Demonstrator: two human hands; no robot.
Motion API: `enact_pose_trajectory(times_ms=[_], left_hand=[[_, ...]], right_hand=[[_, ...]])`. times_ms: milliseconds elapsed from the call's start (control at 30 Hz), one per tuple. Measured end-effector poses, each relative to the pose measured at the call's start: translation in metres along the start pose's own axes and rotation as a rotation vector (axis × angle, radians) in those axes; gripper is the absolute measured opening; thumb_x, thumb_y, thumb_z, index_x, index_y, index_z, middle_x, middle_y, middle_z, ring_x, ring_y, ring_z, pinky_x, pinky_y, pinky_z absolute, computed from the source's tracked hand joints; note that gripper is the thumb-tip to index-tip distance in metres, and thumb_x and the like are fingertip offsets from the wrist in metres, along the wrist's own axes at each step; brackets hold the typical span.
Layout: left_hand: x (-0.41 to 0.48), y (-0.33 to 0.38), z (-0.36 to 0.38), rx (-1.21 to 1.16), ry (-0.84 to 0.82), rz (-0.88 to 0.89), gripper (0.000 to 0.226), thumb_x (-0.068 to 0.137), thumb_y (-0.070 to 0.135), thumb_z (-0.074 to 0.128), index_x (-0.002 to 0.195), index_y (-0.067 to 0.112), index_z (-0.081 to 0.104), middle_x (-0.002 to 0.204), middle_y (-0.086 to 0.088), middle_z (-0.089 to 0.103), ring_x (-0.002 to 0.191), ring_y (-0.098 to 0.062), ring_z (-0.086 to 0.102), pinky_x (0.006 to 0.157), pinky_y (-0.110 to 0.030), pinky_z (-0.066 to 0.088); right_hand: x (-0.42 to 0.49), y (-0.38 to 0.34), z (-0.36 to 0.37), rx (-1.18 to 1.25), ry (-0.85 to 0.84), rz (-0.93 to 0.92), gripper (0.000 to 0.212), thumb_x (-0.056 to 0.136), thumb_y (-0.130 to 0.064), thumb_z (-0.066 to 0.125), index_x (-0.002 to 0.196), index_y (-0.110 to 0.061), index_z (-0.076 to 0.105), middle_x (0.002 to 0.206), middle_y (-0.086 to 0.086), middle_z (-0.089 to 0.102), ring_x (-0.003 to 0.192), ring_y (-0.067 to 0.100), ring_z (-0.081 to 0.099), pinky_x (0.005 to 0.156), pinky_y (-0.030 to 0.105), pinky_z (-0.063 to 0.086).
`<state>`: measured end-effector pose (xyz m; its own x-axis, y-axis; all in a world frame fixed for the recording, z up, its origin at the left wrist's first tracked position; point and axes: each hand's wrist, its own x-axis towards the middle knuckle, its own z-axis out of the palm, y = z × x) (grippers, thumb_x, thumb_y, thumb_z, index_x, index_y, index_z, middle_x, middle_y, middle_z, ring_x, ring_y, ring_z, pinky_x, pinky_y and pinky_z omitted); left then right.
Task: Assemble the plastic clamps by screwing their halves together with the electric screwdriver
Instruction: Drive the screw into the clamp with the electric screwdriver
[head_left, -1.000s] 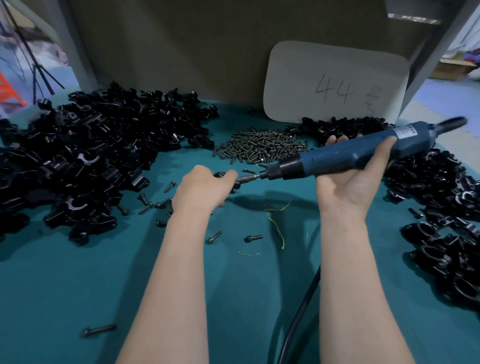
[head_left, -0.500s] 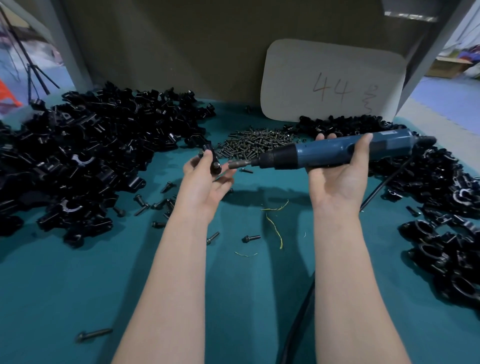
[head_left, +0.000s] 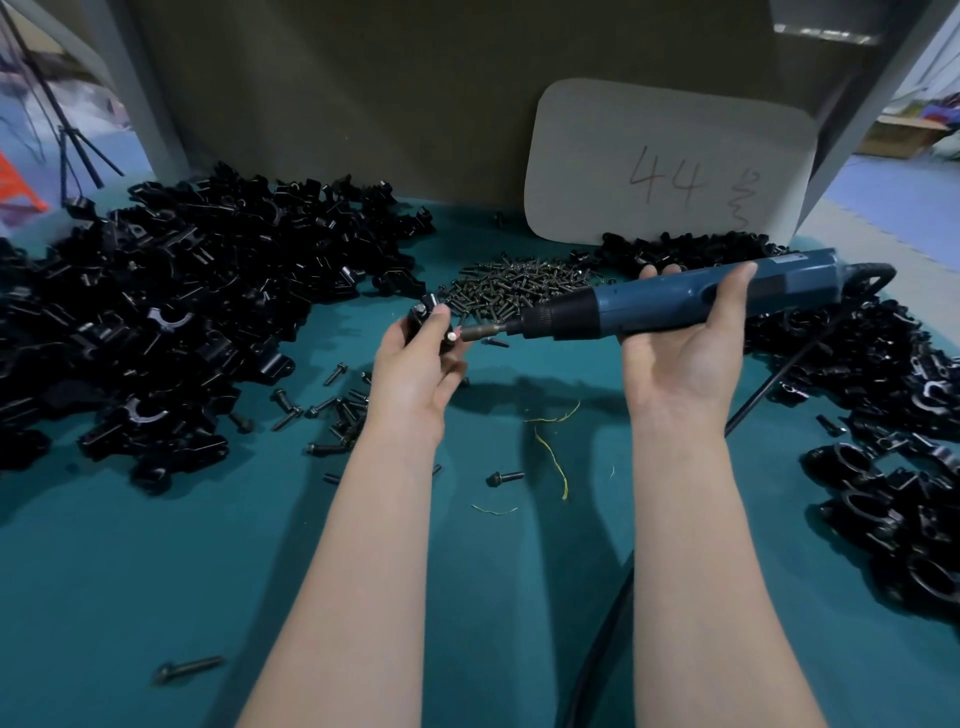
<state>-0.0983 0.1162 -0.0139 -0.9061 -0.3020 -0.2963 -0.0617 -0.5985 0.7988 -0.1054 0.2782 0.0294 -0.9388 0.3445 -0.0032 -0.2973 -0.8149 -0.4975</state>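
Note:
My left hand (head_left: 421, 364) holds a small black plastic clamp (head_left: 423, 318) upright above the green table, thumb over its side. A screw head shows at the clamp's lower end. My right hand (head_left: 685, 338) grips the blue electric screwdriver (head_left: 670, 306), which lies almost level and points left. Its bit tip (head_left: 470, 332) meets the screw on the clamp. A large heap of loose black clamp halves (head_left: 166, 322) fills the left of the table. A pile of dark screws (head_left: 511, 286) lies at the back centre.
Assembled black clamps (head_left: 904, 467) are heaped along the right side. Loose screws (head_left: 332, 410) are scattered under my left hand. A white card marked 44 (head_left: 670, 166) leans on the back wall. The screwdriver's black cord (head_left: 597, 649) runs down between my forearms.
My left hand has lifted and turned the clamp upright. The screwdriver has come up with it, and its bit now touches the lower screw.

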Motion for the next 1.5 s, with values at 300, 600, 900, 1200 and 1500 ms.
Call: enact_pose_trajectory(times_ms=[300,600,900,1200,1500], left_hand=[[0.002,-0.003,-0.005,0.049,0.076,0.079,0.016,0.092,0.021,0.064,0.103,0.015,0.055,0.095,-0.008,0.065,0.08,-0.018,0.065,0.067,-0.02,0.057],[-0.001,-0.003,-0.004,-0.07,-0.093,-0.095,0.008,0.093,0.013,0.062,0.09,0.011,0.055,0.094,-0.015,0.07,0.074,-0.02,0.07,0.077,-0.031,0.059],[-0.001,-0.005,-0.002,0.025,0.018,-0.012,0.009,0.094,0.022,0.062,0.09,0.014,0.059,0.089,-0.006,0.068,0.081,-0.015,0.069,0.083,-0.029,0.055],[-0.005,-0.007,0.001,0.244,0.077,0.101,0.008,0.095,0.021,0.06,0.088,0.022,0.059,0.105,-0.007,0.065,0.09,-0.018,0.063,0.078,-0.024,0.052],[-0.008,-0.009,0.002,0.296,0.173,0.179,0.015,0.091,0.022,0.066,0.078,0.023,0.06,0.084,-0.003,0.064,0.087,-0.022,0.064,0.097,-0.042,0.051]], right_hand=[[-0.001,0.002,0.003,-0.002,-0.01,-0.011,0.034,0.097,-0.035,0.053,0.122,-0.012,0.048,0.106,0.009,0.052,0.101,0.024,0.058,0.098,0.035,0.049],[-0.003,-0.001,0.005,-0.01,-0.023,-0.025,0.035,0.097,-0.033,0.053,0.124,-0.012,0.046,0.106,0.009,0.052,0.098,0.023,0.058,0.092,0.032,0.051],[-0.006,-0.003,0.006,-0.062,-0.026,-0.094,0.042,0.097,-0.032,0.052,0.132,-0.009,0.044,0.105,0.006,0.054,0.089,0.014,0.063,0.081,0.025,0.054],[-0.007,0.004,0.008,-0.102,-0.043,-0.123,0.036,0.099,-0.032,0.049,0.128,-0.013,0.042,0.102,0.002,0.053,0.087,0.012,0.061,0.077,0.022,0.053],[-0.017,0.014,0.017,-0.161,-0.121,-0.194,0.032,0.102,-0.025,0.042,0.131,-0.013,0.036,0.095,0.0,0.057,0.085,0.009,0.063,0.076,0.018,0.051]])
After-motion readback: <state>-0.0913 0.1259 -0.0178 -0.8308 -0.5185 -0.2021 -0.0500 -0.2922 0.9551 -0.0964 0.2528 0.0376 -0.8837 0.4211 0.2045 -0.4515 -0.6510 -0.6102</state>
